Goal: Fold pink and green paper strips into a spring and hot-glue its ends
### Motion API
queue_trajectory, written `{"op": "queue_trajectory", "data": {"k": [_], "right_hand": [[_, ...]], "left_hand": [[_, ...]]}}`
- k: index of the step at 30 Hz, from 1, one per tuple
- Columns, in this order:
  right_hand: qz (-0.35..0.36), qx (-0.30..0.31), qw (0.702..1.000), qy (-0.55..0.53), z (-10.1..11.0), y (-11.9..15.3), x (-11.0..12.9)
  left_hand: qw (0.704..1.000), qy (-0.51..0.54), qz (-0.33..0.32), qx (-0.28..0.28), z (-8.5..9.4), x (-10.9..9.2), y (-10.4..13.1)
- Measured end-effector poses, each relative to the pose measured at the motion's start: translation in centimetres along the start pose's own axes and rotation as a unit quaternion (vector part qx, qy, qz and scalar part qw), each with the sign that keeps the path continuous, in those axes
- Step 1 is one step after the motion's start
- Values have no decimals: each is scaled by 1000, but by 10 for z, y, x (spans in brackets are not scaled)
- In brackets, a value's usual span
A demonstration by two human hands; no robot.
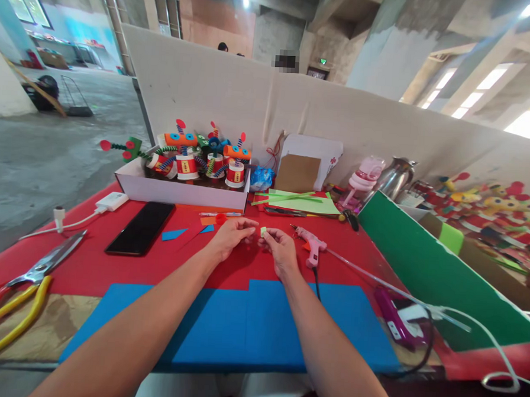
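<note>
My right hand (280,249) pinches a small pale green piece of paper (263,231) over the red table covering. Just left of it, my left hand (232,238) has its fingers bent toward the paper; whether anything sits between its fingertips I cannot make out. A pink hot glue gun (310,243) with a long glue stick lies right of my right hand. Beside my left hand are a small red paper roll (220,219), an orange scrap (209,221) and a blue paper scrap (174,234). Blue sheets (223,326) lie under my forearms.
Large scissors (43,270) and a black phone (139,228) lie on the left. A white box (180,192) of paper-cup figures stands behind. Green paper strips (300,199) lie at the back. A green panel (439,273), a purple device (398,324) and cables border the right.
</note>
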State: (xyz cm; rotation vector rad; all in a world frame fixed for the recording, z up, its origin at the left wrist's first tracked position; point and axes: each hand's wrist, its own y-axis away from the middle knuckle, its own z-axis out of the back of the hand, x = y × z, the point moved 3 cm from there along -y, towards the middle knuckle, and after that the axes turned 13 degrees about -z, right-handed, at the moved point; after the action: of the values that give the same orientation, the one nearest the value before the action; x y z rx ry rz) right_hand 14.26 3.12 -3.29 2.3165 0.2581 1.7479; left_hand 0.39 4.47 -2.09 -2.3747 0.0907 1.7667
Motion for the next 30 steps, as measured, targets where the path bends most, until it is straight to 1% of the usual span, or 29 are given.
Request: {"op": "queue_trajectory", "data": {"k": [4, 9, 14, 17, 19, 23, 30], "right_hand": [[5, 35, 999, -14, -4, 2, 0], [-5, 68, 998, -12, -9, 5, 0], [-12, 106, 994, -9, -12, 10, 3], [-26, 130, 991, -26, -13, 11, 5], [-35, 132, 990, -45, -11, 10, 5], [-50, 117, 990, -66, -9, 8, 5], [-35, 111, 992, -49, -11, 8, 4]], "left_hand": [[1000, 10, 1, 26, -5, 0, 1], [999, -36, -35, 5, -4, -1, 1], [999, -33, -27, -6, -2, -1, 0], [1000, -17, -19, -14, -1, -1, 0], [1000, -9, -12, -20, 0, -2, 0], [1000, -8, -6, -23, 1, -1, -1], [1000, -14, -6, -21, -2, -4, 1]]}}
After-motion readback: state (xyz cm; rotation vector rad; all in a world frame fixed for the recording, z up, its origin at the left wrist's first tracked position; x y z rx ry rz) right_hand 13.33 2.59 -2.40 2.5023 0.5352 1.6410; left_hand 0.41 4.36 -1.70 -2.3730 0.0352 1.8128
